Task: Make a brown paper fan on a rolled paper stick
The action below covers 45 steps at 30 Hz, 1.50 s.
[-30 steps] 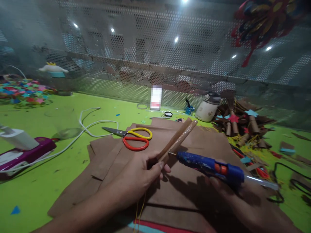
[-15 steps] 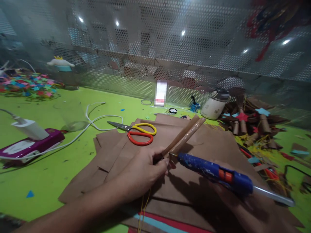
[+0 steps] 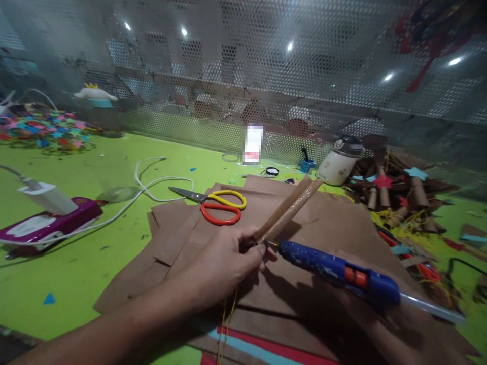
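My left hand [image 3: 232,261] is closed around the lower end of a rolled brown paper strip [image 3: 291,208], which slants up to the right and has a shiny streak along one side. My right hand [image 3: 353,309], partly hidden in shadow, grips a blue hot glue gun [image 3: 323,266] with a clear glue stick [image 3: 429,306] poking out of its back. The gun's nozzle points left, at the paper just beside my left fingertips. Yellow string [image 3: 224,324] hangs below my left hand. Brown paper sheets [image 3: 335,218] lie stacked underneath.
Scissors [image 3: 222,208] with yellow and red handles rest on the sheets. A purple power strip [image 3: 72,218] with a white charger stands left, its white cable [image 3: 125,210] crossing the green table. A jar [image 3: 338,162], finished paper pieces [image 3: 384,192] and a lit phone [image 3: 253,144] stand farther back.
The view has shifted slightly. Both hands, the paper strip and the glue gun hold nearly the same position, with the nozzle still at the paper by my left fingers.
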### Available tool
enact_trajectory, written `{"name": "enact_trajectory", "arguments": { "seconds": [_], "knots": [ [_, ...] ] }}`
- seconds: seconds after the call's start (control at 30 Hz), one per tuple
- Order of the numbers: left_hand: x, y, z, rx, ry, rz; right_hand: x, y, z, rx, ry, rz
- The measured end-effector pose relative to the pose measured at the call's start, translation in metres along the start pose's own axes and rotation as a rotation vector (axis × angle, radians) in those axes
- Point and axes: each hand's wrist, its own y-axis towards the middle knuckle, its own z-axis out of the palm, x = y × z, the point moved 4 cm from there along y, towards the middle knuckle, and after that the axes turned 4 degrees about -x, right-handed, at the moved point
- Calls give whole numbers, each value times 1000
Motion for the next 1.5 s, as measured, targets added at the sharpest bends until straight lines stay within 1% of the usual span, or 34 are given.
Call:
{"name": "enact_trajectory", "arguments": {
  "seconds": [0.1,0.2,0.37,0.5,0.6,0.7,0.77,0.87,0.97,1.1,1.23,1.33,1.4,1.5],
  "knots": [
    [-3,-1,1,0,-2,14,-9,-4,5,87,-7,-67],
    [-4,-2,2,30,-16,-4,-14,-9,9,142,-16,-81],
    [-5,-2,3,53,-26,-9,-4,0,5,54,7,-57],
    [-4,-3,4,89,-41,-13,1,7,-4,-63,-22,-49],
    [-4,-4,4,87,-40,-10,-6,-1,-2,-55,-68,-82],
    [-6,-4,3,49,-50,0,-11,-8,0,-73,-86,-130],
    [-7,-3,2,46,-60,1,-8,-7,-1,-84,-70,-158],
    [-8,-3,2,82,-78,-2,3,4,-4,-36,-26,-205],
    [-8,-3,2,92,-105,-18,9,12,-7,-32,-16,-181],
    [-6,-4,1,110,-147,-34,9,11,-7,-20,-29,-185],
    [-5,-4,1,152,-172,-25,10,13,-9,-65,46,-145],
    [-4,-4,0,141,-188,-36,14,15,-8,-34,108,-164],
    [-3,-4,0,144,-191,-44,10,13,-7,-13,92,-164],
    [-3,-4,1,166,-184,-39,0,8,-6,-35,-3,-132]
  ]
}}
